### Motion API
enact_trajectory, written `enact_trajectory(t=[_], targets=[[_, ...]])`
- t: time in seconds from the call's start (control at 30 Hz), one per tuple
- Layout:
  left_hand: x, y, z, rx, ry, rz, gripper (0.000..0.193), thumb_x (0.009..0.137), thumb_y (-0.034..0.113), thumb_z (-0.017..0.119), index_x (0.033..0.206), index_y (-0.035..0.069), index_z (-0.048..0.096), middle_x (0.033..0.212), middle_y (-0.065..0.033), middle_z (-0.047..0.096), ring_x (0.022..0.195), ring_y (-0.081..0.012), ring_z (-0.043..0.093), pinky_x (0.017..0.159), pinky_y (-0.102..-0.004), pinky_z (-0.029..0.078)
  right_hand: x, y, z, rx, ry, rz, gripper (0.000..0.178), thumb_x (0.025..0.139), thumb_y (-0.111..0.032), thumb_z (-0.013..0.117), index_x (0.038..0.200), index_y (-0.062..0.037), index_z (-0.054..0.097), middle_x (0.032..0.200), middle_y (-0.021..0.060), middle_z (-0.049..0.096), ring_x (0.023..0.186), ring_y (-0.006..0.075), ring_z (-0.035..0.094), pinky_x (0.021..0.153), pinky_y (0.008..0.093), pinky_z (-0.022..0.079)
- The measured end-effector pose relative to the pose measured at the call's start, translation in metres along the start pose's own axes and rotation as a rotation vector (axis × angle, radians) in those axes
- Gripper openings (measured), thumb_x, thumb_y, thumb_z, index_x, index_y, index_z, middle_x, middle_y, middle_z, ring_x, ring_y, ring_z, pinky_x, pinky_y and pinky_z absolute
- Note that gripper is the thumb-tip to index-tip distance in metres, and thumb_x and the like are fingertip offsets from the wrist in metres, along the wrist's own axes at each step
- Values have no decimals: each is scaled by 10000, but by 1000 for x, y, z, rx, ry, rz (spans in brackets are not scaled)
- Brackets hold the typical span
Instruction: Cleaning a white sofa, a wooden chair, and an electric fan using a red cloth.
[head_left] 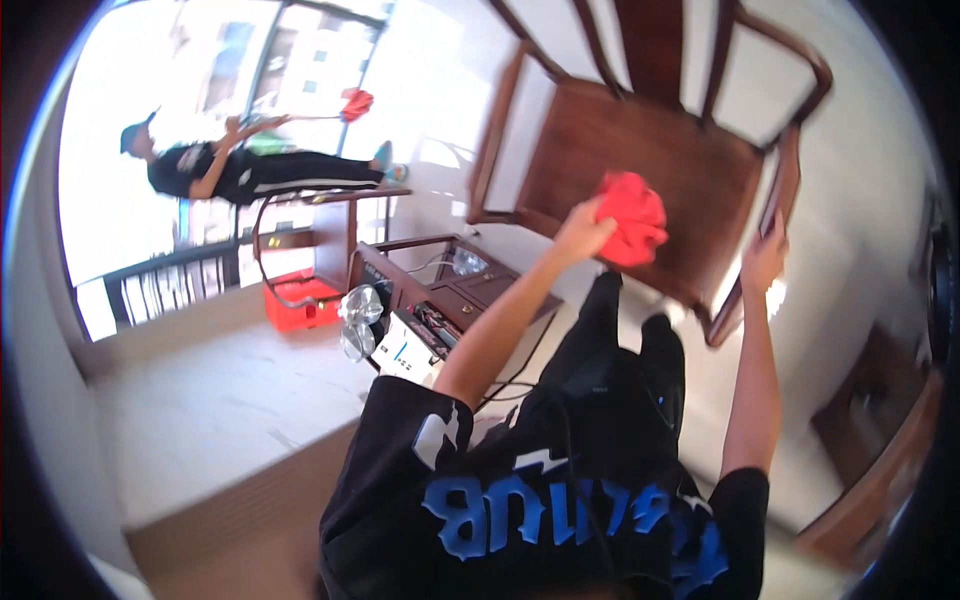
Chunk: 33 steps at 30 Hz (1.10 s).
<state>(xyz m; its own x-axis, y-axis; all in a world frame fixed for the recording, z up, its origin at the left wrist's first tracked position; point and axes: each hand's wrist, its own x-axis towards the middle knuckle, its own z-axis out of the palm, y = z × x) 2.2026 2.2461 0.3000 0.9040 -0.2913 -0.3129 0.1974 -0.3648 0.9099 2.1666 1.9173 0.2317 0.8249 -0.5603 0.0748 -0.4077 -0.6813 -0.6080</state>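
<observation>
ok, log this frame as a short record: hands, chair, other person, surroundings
left_hand: left hand holds a bunched red cloth
right_hand: right hand on the chair frame's right side; grip closure unclear
chair: dark wooden armchair, slatted back
cloth_position: over the seat near its front edge; contact not clear
other_person: person in black by the window, holding a long-handled tool with a red head
surroundings: red container and dark wooden cabinet, to the left

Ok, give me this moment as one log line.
left hand: holds red cloth over wooden chair seat, contact unclear | right hand: on chair frame | nearby: dark cabinet, red box, another person
</observation>
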Motion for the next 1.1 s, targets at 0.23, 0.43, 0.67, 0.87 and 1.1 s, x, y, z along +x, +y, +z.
enact_trajectory(t=[0.23, 0.43, 0.67, 0.87, 1.1], targets=[[-97, 204, 61, -504, -218, 124, 277, 782, 191, 577, 960, -20, 579, 834, -45, 569, 696, -139, 514, 622, -316, 446, -64, 1, -67, 754, -379, -200, 553, 1013, -358, 396, 1427, 6, 347, 1427, 179, 431, 1309, 306, 421, 1099, 405, 321], [-96, 187, 117, -353, -665, 433, 290, 843, 130, 497, 1068, -33, 580, 1003, -95, 616, 958, -168, 547, 855, -329, 444, -93, 49, -128, 1120, -412, 25, 570, 1001, -395, 398, 1415, -5, 368, 1417, 176, 440, 1286, 305, 443, 1075, 430, 349], [-33, 90, 121, -254, -232, -51, 385, 829, 154, 505, 1143, -59, 567, 1085, -246, 642, 1060, -324, 616, 900, -391, 489, -98, -14, -151, 1491, -429, 612, 590, 986, -438, 401, 1402, -19, 391, 1405, 172, 449, 1260, 303, 469, 1048, 458, 382], [14, -26, 158, 300, -270, -347, 603, 837, 332, 565, 1256, -83, 441, 1120, -323, 599, 1078, -415, 593, 864, -478, 490, -98, 2, -58, 600, -300, 329, 489, 950, -315, 556, 1325, -21, 446, 1258, 172, 530, 1119, 272, 562, 966, 367, 457], [2, -31, 185, 354, -385, -259, 551, 838, 326, 566, 1200, -77, 460, 1137, -345, 576, 1088, -422, 585, 899, -453, 465, -77, 1, -13, -60, -213, 191, 744, 737, -184, 756, 1381, -152, 386, 1357, 295, 322, 1221, 483, 382, 1021, 533, 346]])
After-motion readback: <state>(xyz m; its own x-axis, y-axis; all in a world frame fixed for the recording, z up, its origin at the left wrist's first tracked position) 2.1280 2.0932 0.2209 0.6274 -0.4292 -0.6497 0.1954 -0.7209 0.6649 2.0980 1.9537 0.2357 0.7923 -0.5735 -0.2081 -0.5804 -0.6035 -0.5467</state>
